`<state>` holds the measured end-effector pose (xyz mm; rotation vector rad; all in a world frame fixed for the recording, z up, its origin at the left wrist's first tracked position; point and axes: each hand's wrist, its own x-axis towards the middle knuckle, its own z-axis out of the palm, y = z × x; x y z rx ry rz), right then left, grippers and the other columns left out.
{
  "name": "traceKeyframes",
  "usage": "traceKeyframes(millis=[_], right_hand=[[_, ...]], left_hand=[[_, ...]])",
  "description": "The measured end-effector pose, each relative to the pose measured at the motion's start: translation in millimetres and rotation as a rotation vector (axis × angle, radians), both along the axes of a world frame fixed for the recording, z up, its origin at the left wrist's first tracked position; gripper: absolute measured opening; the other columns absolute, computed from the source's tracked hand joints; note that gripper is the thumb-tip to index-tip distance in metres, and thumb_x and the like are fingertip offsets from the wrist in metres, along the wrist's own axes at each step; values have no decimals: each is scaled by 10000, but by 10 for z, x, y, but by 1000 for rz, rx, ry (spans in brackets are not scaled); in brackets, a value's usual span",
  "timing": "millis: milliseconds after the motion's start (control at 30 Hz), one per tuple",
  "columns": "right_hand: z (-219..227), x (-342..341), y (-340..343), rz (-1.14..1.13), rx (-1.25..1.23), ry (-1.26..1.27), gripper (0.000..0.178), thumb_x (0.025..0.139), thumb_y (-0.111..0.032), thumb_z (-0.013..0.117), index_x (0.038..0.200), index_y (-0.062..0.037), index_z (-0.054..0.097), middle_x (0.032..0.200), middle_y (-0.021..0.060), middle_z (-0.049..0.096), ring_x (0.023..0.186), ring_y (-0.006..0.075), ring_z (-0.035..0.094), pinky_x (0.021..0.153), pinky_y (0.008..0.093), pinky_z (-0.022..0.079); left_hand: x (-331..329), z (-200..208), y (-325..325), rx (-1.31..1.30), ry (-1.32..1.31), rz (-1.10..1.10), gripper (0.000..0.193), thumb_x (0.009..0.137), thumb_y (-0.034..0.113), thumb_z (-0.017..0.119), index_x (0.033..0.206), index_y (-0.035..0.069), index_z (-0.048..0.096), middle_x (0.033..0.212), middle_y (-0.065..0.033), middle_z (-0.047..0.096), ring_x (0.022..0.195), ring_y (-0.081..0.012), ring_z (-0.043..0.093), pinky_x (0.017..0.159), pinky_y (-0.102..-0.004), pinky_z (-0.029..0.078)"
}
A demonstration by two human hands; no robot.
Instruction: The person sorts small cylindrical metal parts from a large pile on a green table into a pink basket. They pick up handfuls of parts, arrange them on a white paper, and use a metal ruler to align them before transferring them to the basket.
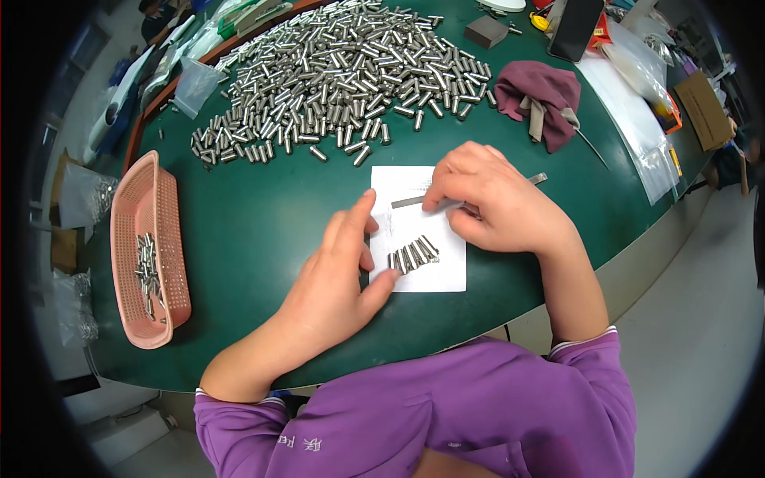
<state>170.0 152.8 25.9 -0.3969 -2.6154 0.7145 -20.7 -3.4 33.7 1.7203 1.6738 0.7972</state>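
On the near paper point(418, 275), the left hand point(339, 279) lies spread beside a pin row point(413, 255); the right hand point(498, 199) pinches a metal strip point(414, 201).

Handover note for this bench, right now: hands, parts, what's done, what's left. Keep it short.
Left hand: open, thumb against the row of metal pins on the white paper.
Right hand: pressing a thin metal strip onto the paper above the row.
Done: a few pins lie in the pink basket.
Left: the large pin pile on the green table.
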Motion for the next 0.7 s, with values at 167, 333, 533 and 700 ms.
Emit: traceKeyframes(millis=[167,333,533,700], right_hand=[[15,5,113,-228,116,201,286,676,28,527,917,-82,635,915,70,568,941,278,532,854,396,422],[112,283,229,-376,266,515,138,742,-41,601,867,-81,644,871,77,596,870,277,581,776,376,470],[400,1772,-4,-861,374,1013,306,866,-174,660,1132,-48,575,1063,50,585,916,126,556,806,261,469],[-915,3401,157,-1610,37,1417,351,853,-90,634,1173,-2,521,977,38,564,857,111,520,807,250,450]], left_hand=[[-168,-270,203,402,-18,75,740,727,-137,452,1434,21,297,1212,-141,464,833,-147,557,731,-254,465],[-270,-486,361,590,68,107,702,706,-127,405,1392,23,372,1314,-149,424,970,-201,575,843,-319,466],[-305,-448,227,731,181,142,686,704,-125,426,1378,2,387,1338,-179,400,1037,-243,557,889,-356,454],[-253,-530,330,715,167,141,686,709,-128,414,1384,-4,383,1349,-167,398,1069,-243,548,912,-355,443]])
